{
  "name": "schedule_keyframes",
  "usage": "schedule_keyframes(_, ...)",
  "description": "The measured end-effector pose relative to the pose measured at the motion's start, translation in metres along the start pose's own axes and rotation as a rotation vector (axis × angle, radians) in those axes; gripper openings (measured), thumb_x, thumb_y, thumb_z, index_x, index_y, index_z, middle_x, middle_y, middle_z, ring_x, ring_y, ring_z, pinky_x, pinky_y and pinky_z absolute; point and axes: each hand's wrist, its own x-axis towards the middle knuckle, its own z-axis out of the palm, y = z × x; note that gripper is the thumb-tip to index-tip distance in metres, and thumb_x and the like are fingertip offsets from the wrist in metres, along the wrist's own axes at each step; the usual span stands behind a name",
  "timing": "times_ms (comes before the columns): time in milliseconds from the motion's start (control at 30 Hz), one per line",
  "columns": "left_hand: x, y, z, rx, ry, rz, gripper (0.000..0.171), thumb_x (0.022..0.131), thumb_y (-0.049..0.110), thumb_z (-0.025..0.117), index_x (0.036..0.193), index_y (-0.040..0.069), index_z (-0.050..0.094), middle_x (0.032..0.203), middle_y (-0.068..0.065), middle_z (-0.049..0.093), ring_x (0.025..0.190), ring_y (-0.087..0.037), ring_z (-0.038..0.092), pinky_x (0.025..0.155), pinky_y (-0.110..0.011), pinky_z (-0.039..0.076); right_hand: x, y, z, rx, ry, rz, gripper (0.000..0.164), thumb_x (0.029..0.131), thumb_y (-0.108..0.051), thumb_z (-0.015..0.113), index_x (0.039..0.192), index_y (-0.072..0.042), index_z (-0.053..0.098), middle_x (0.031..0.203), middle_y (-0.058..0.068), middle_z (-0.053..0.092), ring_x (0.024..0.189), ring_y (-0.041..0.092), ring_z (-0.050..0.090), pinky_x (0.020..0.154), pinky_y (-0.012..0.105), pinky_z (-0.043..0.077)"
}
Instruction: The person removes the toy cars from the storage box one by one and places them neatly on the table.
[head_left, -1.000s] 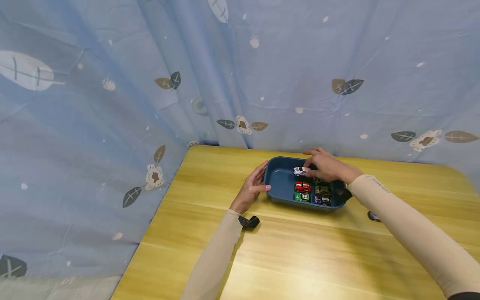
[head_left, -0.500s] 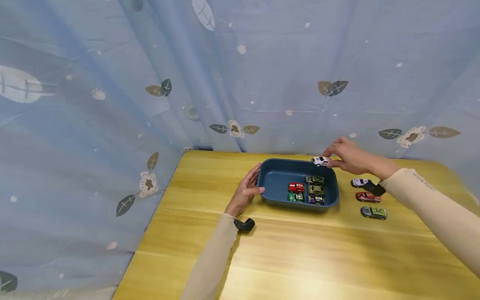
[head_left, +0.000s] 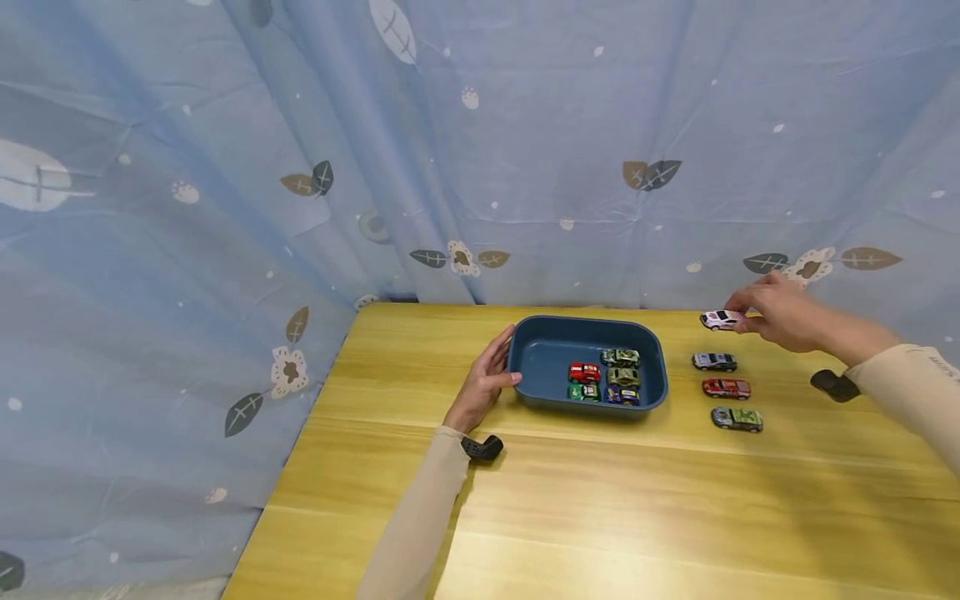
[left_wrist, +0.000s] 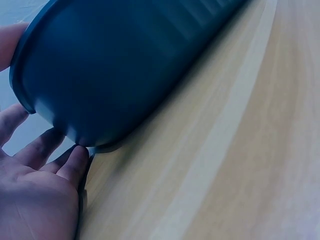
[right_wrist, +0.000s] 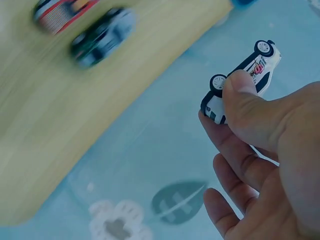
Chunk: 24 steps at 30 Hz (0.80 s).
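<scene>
My right hand [head_left: 783, 315] pinches a white toy car [head_left: 718, 320] between thumb and fingers, held at the table's back edge, right of a dark blue plastic bin [head_left: 546, 364]. The right wrist view shows the thumb across the side of the white toy car [right_wrist: 257, 70]. At the bin's left end my left hand [head_left: 480, 387] holds it, thumb at the rim and fingertips against the outer wall. Inside the bin's right half sit a red toy car [head_left: 584, 372], a green one, a purple one and two camouflage-coloured ones.
On the table right of the bin, a silver toy car [head_left: 714, 362], a red-orange toy car [head_left: 727, 388] and a green-grey toy car [head_left: 737, 419] stand in a column. A patterned blue curtain [head_left: 547, 167] hangs behind the table [head_left: 600, 500].
My right hand has lifted the white toy car out of the bin and carried it right, past the rim, to behind the column of cars. My left hand has stayed at the bin's left end.
</scene>
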Motion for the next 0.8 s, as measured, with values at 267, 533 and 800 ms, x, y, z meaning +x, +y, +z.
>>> schedule_keyframes(267,-0.001,0.0,-0.001,0.018,-0.004,-0.01,0.087,0.096,-0.007,0.06,0.171,0.013,0.02,0.177,-0.011,0.022,0.165,-0.031,0.018,0.133,-0.052,0.014,-0.039,0.034,0.01,-0.141,-0.012,0.015,0.013,0.087,-0.004,0.083,0.091,-0.009,0.072,0.084,-0.005,0.072,0.076,0.016,0.063,0.087,0.052,0.042)
schedule_keyframes(533,-0.001,0.002,-0.002,0.009,0.011,-0.002,0.088,0.094,-0.004,0.062,0.171,0.016,0.025,0.176,-0.012,0.025,0.164,-0.031,0.021,0.132,-0.055,0.016,-0.064,0.056,0.036,-0.185,0.034,-0.004,0.018,0.079,-0.003,0.087,0.09,-0.009,0.074,0.078,-0.004,0.072,0.075,0.023,0.065,0.087,0.059,0.051)
schedule_keyframes(800,-0.001,0.0,0.001,0.001,0.008,-0.008,0.089,0.092,-0.004,0.062,0.171,0.016,0.026,0.176,-0.013,0.025,0.164,-0.031,0.021,0.132,-0.054,0.018,-0.082,0.066,0.058,-0.198,0.115,-0.007,0.023,0.072,0.007,0.084,0.089,-0.005,0.075,0.077,0.0,0.074,0.076,0.027,0.061,0.079,0.056,0.052)
